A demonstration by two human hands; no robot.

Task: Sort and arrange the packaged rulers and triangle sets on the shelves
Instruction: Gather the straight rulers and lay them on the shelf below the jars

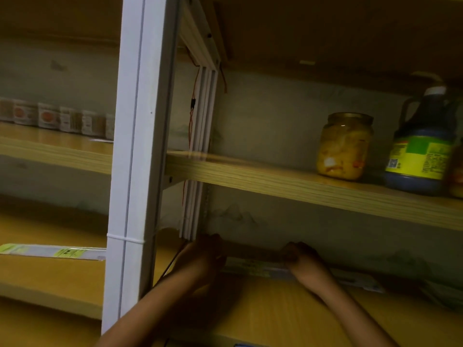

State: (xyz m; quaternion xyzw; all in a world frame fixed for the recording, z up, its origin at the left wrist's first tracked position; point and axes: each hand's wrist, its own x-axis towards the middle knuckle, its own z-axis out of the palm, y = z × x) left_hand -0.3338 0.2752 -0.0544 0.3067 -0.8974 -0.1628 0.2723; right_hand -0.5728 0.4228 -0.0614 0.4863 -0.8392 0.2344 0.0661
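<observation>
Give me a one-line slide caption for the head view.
Both hands, left hand and right hand, hold a packaged ruler at the back of the lower shelf, beneath a jar.

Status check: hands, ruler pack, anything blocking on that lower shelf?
Left hand and right hand both on the packaged ruler at the lower shelf's back wall. Grip unclear, dim. White upright post close left.

- Two forearms are seen, entering from 6 o'clock of the head view.
- Both forearms are bare; no sleeve is seen on either.
- The left hand and the right hand are bare; no glove is worn.
- Rings or a watch cannot be made out in the dim, blurred light.
</observation>
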